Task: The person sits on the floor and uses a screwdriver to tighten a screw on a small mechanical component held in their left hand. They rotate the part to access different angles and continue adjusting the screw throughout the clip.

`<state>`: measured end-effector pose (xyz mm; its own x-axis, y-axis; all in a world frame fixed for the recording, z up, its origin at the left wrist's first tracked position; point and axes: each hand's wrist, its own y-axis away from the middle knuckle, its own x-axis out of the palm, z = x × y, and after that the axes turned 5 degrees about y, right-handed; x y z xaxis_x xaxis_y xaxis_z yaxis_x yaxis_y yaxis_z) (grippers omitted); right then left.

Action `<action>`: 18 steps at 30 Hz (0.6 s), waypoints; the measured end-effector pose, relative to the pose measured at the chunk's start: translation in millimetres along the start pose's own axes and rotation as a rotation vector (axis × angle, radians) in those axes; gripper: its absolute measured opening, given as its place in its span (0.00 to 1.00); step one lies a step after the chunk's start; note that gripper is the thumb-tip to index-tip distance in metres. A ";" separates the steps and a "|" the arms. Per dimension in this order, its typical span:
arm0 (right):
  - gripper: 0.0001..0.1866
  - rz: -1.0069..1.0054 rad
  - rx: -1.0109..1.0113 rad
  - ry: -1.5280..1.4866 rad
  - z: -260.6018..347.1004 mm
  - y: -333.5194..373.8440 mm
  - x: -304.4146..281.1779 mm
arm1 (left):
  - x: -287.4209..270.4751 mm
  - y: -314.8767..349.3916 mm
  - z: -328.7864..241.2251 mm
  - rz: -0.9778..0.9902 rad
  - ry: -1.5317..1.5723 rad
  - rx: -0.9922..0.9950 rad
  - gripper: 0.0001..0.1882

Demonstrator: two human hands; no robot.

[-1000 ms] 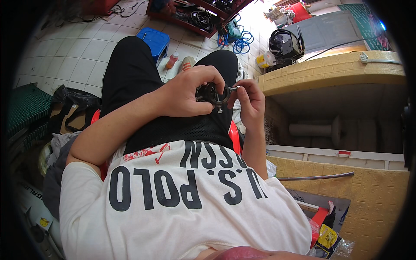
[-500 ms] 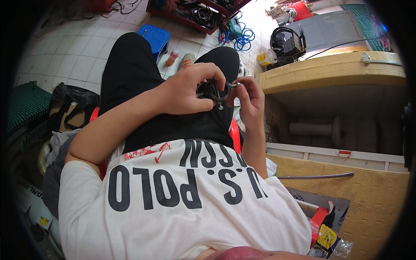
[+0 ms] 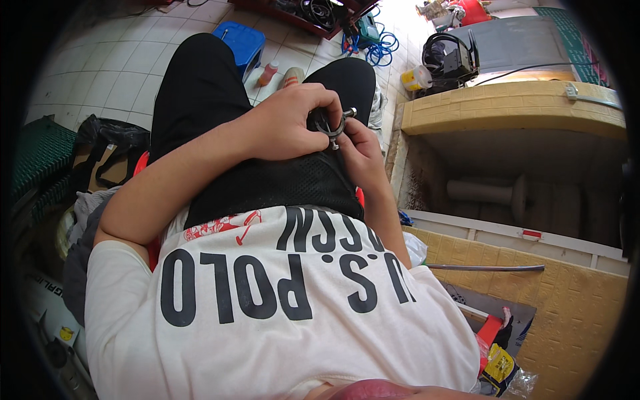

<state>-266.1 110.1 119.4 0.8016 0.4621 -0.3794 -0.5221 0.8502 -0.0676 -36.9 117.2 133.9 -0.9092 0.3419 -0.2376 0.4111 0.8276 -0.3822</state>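
Above my lap, a dark metal ring (image 3: 343,127) with bright screws sticking out of its rim is between my two hands. My left hand (image 3: 288,127) grips it from the left, thumb below and bent forefinger above. At its lower right, the closed fingers of my right hand (image 3: 365,158) press against the ring, some of them behind it. One screw (image 3: 350,113) points up and right, clear of my fingertips; another juts down near my left thumb. The part of the ring inside my left palm is hidden.
To the right is an open trough (image 3: 487,167) with a yellow padded edge (image 3: 500,110); a pale flanged tube (image 3: 487,192) lies inside. Ahead on the tiled floor are a blue stool (image 3: 240,48), a small bottle (image 3: 268,73) and a blue hose (image 3: 381,50). A metal rod (image 3: 487,268) lies at right.
My right hand has let go of the screw on the ring's right and moved lower left, against the rim. The ring has turned, so that screw now points up and right.
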 end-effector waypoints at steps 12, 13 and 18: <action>0.13 -0.127 0.012 -0.133 19.3 -3.6 -13.6 | 0.6 -4.9 -6.1 -0.012 0.029 0.107 0.10; 0.15 -0.136 0.008 -0.122 23.5 -3.7 -19.0 | 0.1 -4.9 -6.5 -0.004 0.030 0.101 0.10; 0.12 -0.114 -0.019 -0.047 34.6 0.6 -29.2 | -2.9 -3.6 -13.2 0.032 0.051 0.109 0.11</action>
<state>-279.8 105.8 162.3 0.8688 0.3742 -0.3244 -0.4317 0.8932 -0.1258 -36.7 119.1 147.7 -0.8965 0.3921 -0.2062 0.4422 0.7635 -0.4706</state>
